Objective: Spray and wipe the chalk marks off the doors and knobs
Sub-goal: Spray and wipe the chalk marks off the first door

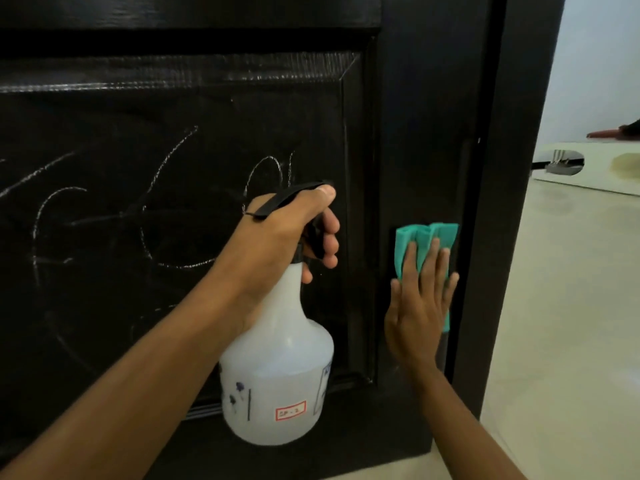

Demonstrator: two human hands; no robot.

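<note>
left hand (287, 230) grips the translucent white plastic spray bottle (277, 368) by its black trigger head, aimed at white chalk marks (166, 209) on the black panelled door (415, 116); right hand (420, 303), fingers flat, presses a folded teal cloth (427, 237) against the door's edge.

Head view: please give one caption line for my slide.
Left hand holds spray bottle at chalk-marked black door; right hand presses teal cloth flat.

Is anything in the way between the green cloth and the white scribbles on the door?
Yes. The left hand holding the white plastic spray bottle sits between the teal cloth and the chalk marks.
</note>
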